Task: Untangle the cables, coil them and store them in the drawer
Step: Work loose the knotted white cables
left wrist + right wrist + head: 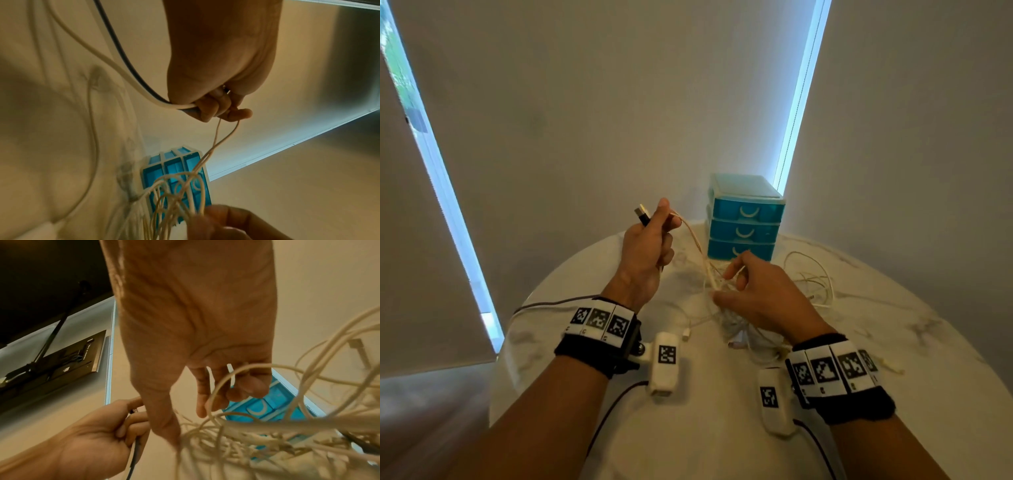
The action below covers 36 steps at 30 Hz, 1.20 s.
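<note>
A tangle of thin cream cables (736,318) lies on the round marble table (893,342) in front of a blue three-drawer unit (744,219), whose drawers are closed. My left hand (664,226) is raised and grips a black USB plug (642,214) and a cream cable (695,240) that runs down into the tangle. The left wrist view shows its fingers (207,110) curled round a white and a dark cable. My right hand (726,284) sits lower, its fingers (244,389) hooked through the tangle's loops (236,431) and lifting several strands.
More loose white cable (815,281) loops on the table right of the drawer unit. A white connector (686,334) lies between my wrists. A wall with bright window strips stands right behind the table. The table's edge curves away on the left.
</note>
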Available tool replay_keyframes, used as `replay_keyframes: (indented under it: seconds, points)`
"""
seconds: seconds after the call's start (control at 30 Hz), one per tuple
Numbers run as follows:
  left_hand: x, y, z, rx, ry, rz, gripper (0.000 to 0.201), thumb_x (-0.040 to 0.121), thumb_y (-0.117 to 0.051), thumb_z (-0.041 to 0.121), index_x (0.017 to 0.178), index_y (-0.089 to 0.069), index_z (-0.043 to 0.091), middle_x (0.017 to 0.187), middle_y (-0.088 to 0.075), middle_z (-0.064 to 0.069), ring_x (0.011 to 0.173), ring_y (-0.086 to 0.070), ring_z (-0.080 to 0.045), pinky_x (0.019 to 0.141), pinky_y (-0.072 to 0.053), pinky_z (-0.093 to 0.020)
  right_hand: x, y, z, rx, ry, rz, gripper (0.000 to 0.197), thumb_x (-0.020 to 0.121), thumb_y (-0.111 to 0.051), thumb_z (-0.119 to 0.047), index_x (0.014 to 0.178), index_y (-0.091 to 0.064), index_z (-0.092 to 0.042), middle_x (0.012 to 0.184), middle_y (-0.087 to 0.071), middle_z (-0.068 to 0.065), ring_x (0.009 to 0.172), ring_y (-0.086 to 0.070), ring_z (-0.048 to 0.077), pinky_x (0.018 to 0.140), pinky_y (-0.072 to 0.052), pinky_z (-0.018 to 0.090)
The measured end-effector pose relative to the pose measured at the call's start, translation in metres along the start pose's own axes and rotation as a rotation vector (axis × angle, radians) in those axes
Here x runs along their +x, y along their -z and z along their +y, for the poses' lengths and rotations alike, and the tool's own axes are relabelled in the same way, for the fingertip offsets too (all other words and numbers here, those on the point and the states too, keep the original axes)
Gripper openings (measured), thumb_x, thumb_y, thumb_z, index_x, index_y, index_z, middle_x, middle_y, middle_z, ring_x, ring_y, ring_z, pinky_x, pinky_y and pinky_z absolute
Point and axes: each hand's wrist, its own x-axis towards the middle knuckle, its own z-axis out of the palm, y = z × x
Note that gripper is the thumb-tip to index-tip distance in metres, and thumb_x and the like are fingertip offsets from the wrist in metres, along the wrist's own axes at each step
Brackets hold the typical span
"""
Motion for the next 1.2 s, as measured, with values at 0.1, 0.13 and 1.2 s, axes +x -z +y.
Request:
replay_keyframes:
  seconds: [0.1,0.13,1.2]
  points:
    - [0.004,0.006,0.003,-0.075,0.011,0.046,0.035,0.109,-0.057,0.037,0.081,-0.065,0.018,0.079,-0.068,0.004,0.042,-0.026,-0.005,0.039,-0.023,-0.020,0.003,0.011,0.011,0.056,0.040,0.172,0.023,0.088,-0.080,-0.028,0.102,-0.062,-0.030,0.103,-0.058,-0.009,0.095,-0.061,0.014,0.071,-0.043,0.026]
    - [0.006,0.009,0.003,-0.108,0.019,0.056,0.034,0.110,-0.056,0.036,0.081,-0.063,0.019,0.078,-0.067,0.004,0.041,-0.026,-0.005,0.039,-0.023,-0.020,0.006,0.013,0.015,0.067,0.054,0.246,0.020,0.089,-0.078,-0.023,0.099,-0.063,-0.031,0.105,-0.058,-0.008,0.098,-0.061,0.016,0.071,-0.043,0.026]
    - [-0.004,-0.005,0.003,0.277,0.112,-0.165,0.020,0.105,-0.066,0.031,0.121,-0.067,0.019,0.105,-0.077,-0.004,0.050,-0.034,-0.005,0.044,-0.030,-0.020,0.012,0.041,0.042,0.746,0.031,0.669,0.027,0.099,-0.075,-0.039,0.079,-0.082,-0.021,0.087,-0.082,-0.008,0.096,-0.075,0.004,0.096,-0.055,0.034]
